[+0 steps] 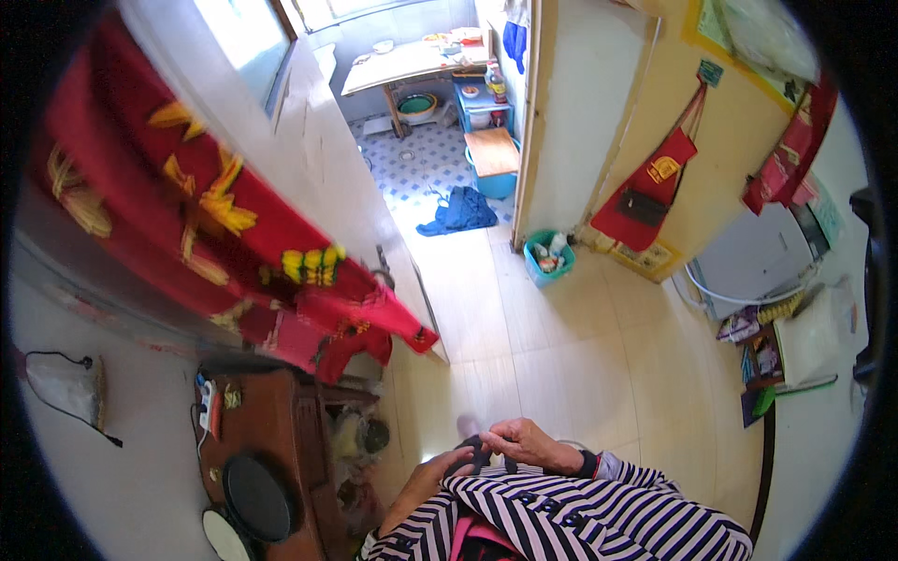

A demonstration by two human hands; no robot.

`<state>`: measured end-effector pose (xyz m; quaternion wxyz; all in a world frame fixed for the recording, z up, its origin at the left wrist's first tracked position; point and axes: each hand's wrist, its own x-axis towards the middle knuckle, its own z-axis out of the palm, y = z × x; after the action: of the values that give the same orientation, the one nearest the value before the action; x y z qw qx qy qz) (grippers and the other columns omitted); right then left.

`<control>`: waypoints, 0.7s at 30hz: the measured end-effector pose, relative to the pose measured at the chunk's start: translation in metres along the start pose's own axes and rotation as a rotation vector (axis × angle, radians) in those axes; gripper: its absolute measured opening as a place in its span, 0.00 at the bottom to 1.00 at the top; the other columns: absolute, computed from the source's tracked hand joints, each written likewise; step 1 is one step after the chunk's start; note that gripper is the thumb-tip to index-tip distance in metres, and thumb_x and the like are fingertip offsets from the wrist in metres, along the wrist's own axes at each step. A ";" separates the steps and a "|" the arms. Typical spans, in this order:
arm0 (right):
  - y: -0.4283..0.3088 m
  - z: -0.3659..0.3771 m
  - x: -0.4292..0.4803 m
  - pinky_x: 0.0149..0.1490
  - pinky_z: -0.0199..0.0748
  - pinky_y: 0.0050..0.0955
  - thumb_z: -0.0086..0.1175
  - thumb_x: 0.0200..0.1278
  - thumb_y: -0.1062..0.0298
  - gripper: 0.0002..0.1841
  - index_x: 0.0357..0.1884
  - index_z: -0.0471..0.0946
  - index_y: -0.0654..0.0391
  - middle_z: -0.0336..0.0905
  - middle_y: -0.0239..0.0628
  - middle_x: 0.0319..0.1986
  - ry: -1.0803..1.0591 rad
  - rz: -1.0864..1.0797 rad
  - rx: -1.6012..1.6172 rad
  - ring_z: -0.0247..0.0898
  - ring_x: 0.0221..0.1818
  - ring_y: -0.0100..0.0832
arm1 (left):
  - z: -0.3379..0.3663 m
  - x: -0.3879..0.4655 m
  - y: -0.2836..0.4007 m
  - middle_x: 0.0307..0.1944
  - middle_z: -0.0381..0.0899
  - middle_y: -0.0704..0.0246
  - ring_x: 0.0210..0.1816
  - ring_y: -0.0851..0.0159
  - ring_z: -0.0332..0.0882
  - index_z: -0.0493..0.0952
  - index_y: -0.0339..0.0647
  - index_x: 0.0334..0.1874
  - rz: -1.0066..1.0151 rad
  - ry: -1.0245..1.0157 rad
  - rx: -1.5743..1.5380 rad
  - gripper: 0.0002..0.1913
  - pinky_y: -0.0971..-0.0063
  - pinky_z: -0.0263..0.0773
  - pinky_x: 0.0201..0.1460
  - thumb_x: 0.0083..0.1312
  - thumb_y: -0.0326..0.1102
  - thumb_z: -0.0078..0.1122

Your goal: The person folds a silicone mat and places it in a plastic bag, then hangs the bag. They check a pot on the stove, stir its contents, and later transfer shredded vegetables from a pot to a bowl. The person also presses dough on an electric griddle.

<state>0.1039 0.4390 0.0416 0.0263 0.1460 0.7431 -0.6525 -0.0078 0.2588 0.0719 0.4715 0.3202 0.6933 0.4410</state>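
Observation:
My left hand point(438, 471) is at the front of my waist, against the edge of a black-and-white striped top point(561, 505). Its fingers point toward my other hand, and its palm is hidden. Just to the right, my right hand point(523, 443) is held with its fingers partly curled and the fingertips turned inward. Whether either hand grips anything is too small to tell. Dark clothing point(477, 452) shows in the gap between both hands. A pink garment point(480, 536) appears under the striped top.
A door point(330, 154) draped with a red flowered cloth point(231, 210) stands ajar at left. Below it is a brown cabinet point(259, 400) bearing a black round pan point(258, 498). A teal bin point(549, 258) and a blue cloth point(459, 210) lie near the doorway. A red apron point(652, 182) hangs right.

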 end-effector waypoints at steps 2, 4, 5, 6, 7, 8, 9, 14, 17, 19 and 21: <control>0.002 -0.022 0.020 0.31 0.67 0.24 0.44 0.64 0.58 0.18 0.26 0.75 0.62 0.74 0.36 0.18 0.037 0.003 0.051 0.68 0.23 0.24 | -0.009 0.039 -0.001 0.45 0.76 0.60 0.49 0.63 0.73 0.70 0.39 0.52 0.022 -0.060 0.079 0.18 0.76 0.66 0.51 0.62 0.38 0.54; 0.001 -0.040 0.037 0.32 0.68 0.24 0.44 0.64 0.60 0.16 0.27 0.75 0.62 0.75 0.37 0.20 0.116 -0.051 0.079 0.70 0.25 0.25 | -0.015 0.072 -0.002 0.45 0.77 0.60 0.47 0.64 0.74 0.69 0.37 0.53 0.104 -0.062 0.101 0.19 0.76 0.67 0.49 0.62 0.39 0.54; -0.003 -0.056 0.044 0.34 0.68 0.25 0.44 0.64 0.60 0.16 0.27 0.75 0.62 0.75 0.38 0.22 0.129 -0.030 0.038 0.71 0.27 0.27 | -0.017 0.089 0.002 0.44 0.77 0.60 0.47 0.64 0.75 0.69 0.37 0.53 0.221 -0.042 0.075 0.19 0.76 0.67 0.49 0.62 0.40 0.54; -0.007 -0.070 0.050 0.37 0.68 0.23 0.43 0.65 0.61 0.15 0.29 0.76 0.61 0.76 0.36 0.24 0.135 -0.045 0.027 0.70 0.29 0.25 | -0.018 0.107 0.006 0.43 0.77 0.60 0.46 0.65 0.75 0.69 0.37 0.53 0.224 -0.034 0.086 0.20 0.77 0.67 0.48 0.62 0.39 0.54; -0.012 -0.087 0.059 0.39 0.67 0.21 0.42 0.66 0.62 0.14 0.32 0.76 0.61 0.77 0.33 0.27 0.144 -0.121 0.010 0.69 0.31 0.23 | -0.021 0.129 0.011 0.43 0.77 0.60 0.47 0.67 0.75 0.69 0.38 0.54 0.192 -0.108 0.009 0.20 0.77 0.67 0.48 0.62 0.39 0.53; -0.017 -0.102 0.068 0.39 0.68 0.23 0.43 0.65 0.61 0.14 0.34 0.75 0.61 0.77 0.36 0.27 0.149 -0.057 0.005 0.71 0.31 0.26 | -0.021 0.144 0.016 0.43 0.77 0.61 0.47 0.67 0.75 0.69 0.38 0.54 0.200 -0.117 -0.044 0.20 0.78 0.67 0.48 0.62 0.39 0.53; -0.022 -0.116 0.078 0.39 0.68 0.25 0.43 0.65 0.60 0.14 0.36 0.74 0.61 0.77 0.39 0.28 0.165 -0.097 -0.004 0.73 0.31 0.29 | -0.022 0.162 0.023 0.43 0.77 0.61 0.47 0.67 0.75 0.69 0.39 0.54 0.220 -0.121 -0.093 0.20 0.78 0.67 0.48 0.62 0.40 0.54; -0.030 -0.193 0.146 0.40 0.70 0.23 0.44 0.65 0.62 0.12 0.40 0.73 0.59 0.78 0.37 0.29 0.198 -0.045 -0.006 0.75 0.33 0.28 | -0.040 0.236 0.040 0.48 0.74 0.65 0.51 0.72 0.69 0.68 0.36 0.56 0.121 -0.126 -0.052 0.20 0.79 0.61 0.56 0.62 0.34 0.51; -0.029 -0.243 0.194 0.41 0.70 0.24 0.44 0.64 0.63 0.11 0.40 0.73 0.60 0.78 0.37 0.28 0.154 -0.036 -0.122 0.75 0.34 0.29 | -0.043 0.284 0.044 0.44 0.78 0.62 0.47 0.67 0.75 0.72 0.39 0.51 -0.048 0.158 -0.118 0.17 0.77 0.67 0.49 0.61 0.39 0.53; -0.035 -0.280 0.220 0.42 0.69 0.24 0.43 0.65 0.63 0.12 0.42 0.72 0.60 0.78 0.37 0.29 0.084 -0.075 -0.059 0.74 0.35 0.28 | -0.045 0.319 0.056 0.43 0.78 0.63 0.46 0.70 0.75 0.72 0.37 0.50 -0.095 0.311 -0.118 0.17 0.79 0.67 0.48 0.62 0.37 0.52; -0.045 -0.314 0.245 0.43 0.68 0.23 0.43 0.65 0.62 0.13 0.43 0.72 0.60 0.78 0.36 0.30 0.030 -0.154 -0.020 0.74 0.36 0.27 | -0.052 0.342 0.074 0.43 0.78 0.63 0.45 0.70 0.75 0.71 0.36 0.51 -0.037 0.318 -0.170 0.17 0.79 0.67 0.48 0.63 0.36 0.51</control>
<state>-0.0944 0.7859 0.0752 -0.0337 0.0978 0.7590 -0.6428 -0.1740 0.5667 0.0208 0.3892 0.1927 0.7251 0.5345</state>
